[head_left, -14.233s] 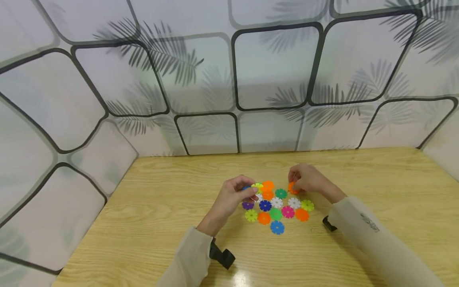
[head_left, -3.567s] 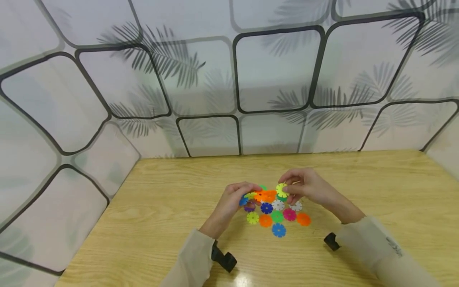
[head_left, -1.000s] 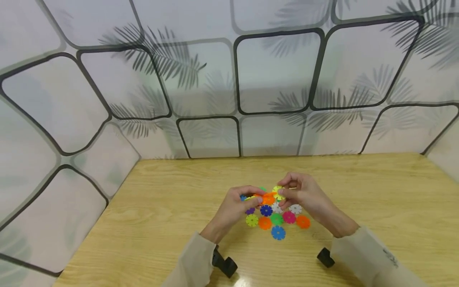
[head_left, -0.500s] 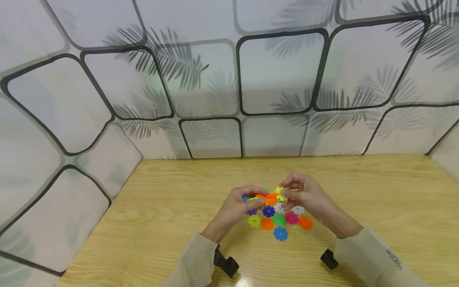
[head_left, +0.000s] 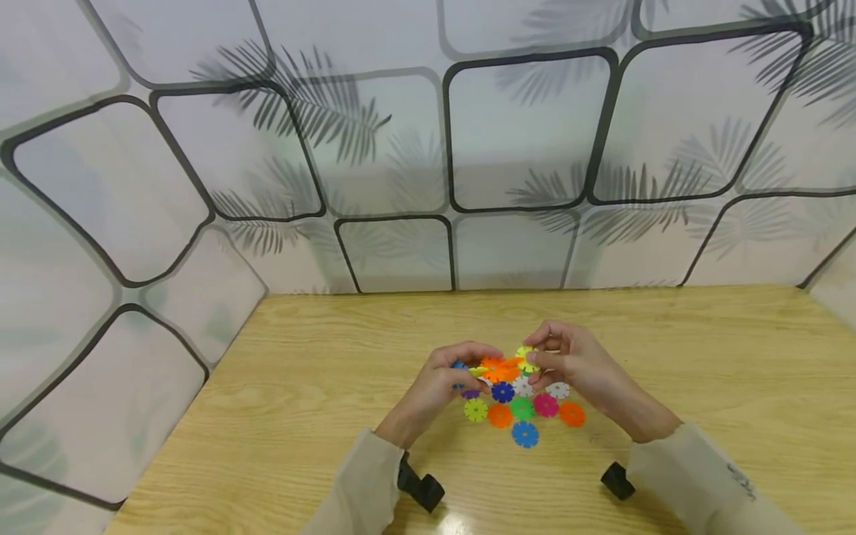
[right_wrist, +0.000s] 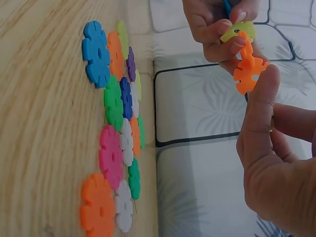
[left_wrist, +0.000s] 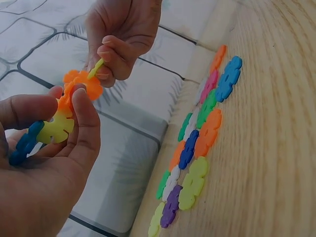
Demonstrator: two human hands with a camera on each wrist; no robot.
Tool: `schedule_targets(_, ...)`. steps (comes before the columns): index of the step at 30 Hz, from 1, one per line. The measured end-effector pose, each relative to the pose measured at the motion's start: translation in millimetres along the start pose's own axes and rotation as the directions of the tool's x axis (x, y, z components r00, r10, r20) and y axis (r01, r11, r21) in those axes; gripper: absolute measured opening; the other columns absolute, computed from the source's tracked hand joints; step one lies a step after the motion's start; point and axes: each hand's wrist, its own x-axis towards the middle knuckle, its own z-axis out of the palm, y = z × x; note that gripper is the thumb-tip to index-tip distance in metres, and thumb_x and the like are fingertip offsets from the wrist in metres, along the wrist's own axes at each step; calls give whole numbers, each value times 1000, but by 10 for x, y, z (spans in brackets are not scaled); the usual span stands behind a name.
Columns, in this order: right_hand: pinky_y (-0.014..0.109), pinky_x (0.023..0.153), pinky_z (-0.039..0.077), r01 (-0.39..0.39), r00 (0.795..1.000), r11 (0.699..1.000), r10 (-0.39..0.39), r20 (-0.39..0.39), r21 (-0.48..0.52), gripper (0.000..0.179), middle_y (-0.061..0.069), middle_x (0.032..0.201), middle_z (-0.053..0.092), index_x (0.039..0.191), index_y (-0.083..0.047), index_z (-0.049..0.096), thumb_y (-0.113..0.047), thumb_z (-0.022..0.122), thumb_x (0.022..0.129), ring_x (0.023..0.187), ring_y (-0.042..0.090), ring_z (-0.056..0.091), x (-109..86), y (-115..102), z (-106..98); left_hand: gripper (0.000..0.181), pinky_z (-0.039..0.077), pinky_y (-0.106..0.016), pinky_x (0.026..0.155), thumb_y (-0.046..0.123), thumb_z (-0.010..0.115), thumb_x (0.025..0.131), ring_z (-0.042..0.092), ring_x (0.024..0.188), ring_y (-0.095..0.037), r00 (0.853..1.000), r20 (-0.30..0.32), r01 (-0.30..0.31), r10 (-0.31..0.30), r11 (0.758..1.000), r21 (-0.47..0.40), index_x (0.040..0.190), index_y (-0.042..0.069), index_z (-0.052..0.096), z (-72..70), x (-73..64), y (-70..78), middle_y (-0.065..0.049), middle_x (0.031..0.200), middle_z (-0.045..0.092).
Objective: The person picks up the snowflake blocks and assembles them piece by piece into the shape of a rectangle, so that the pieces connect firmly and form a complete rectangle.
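The head view looks forward and down from above the person's forearms, far enough back to take in the table [head_left: 301, 431], the patterned wall [head_left: 521, 134] behind it, and the left hand [head_left: 438, 383] and right hand [head_left: 578, 371], small, just below the middle. The left wrist view looks from close by the left hand, across to the right hand; it is rolled, so the table slopes steeply along its right side. The right wrist view roughly mirrors this: right hand large at lower right, left hand smaller above, table along the left. All 3 views share the joined discs [head_left: 498, 369] and the flat discs [head_left: 522, 408] on the table; the 2 wrist views see these from opposite ends, much nearer than the head view.
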Motion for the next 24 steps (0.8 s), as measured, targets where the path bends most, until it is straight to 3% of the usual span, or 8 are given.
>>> schedule_targets(9, 35, 66, 61, -14, 1000, 1000, 14, 4, 26, 5, 9, 88, 61, 105, 8, 55, 5, 56, 100, 65, 19, 68, -11, 12, 16, 44, 52, -32, 77, -7, 49, 86, 63, 85, -22, 1000, -22, 13, -14, 1000, -13, 128, -13, 59, 11, -11, -13, -7, 114, 66)
schedule_targets(18, 33, 65, 60, -24, 1000, 1000, 24, -7, 11, 7, 8, 89, 60, 106, 8, 54, 4, 56, 101, 65, 18, 68, -4, 0, 23, 38, 52, -52, 93, -2, 52, 91, 63, 88, -26, 999, -38, 3, -4, 1000, -22, 126, -11, 60, 15, -10, -26, -3, 112, 65)
schedule_targets(24, 33, 65, 60, -13, 1000, 1000, 13, -2, 8, 9, 9, 89, 60, 108, 10, 54, 4, 55, 101, 65, 19, 68, -10, -1, 12, 38, 54, -41, 84, -3, 52, 90, 64, 84, -21, 999, -43, 17, -18, 1000, -19, 126, -12, 62, 17, 1, -29, -3, 110, 67)
